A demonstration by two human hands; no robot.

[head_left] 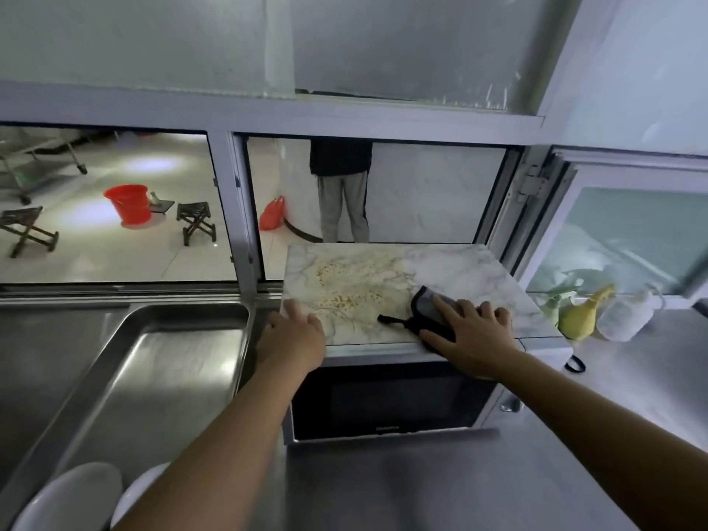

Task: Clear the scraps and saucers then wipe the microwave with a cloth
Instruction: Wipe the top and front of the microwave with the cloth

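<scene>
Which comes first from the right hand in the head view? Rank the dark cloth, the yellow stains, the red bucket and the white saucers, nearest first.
From the right hand:
1. Dark cloth, directly under its fingers on the microwave top.
2. Yellow stains, just to its left on the same top.
3. White saucers, low left in the steel sink.
4. Red bucket, far left on the floor beyond the window.

Ahead of you a grey-framed serving window opens onto a pale tiled floor, where a red bucket stands between two dark folding stools. Frosted panes fill the wall above. A steel sink sits at your left.
</scene>
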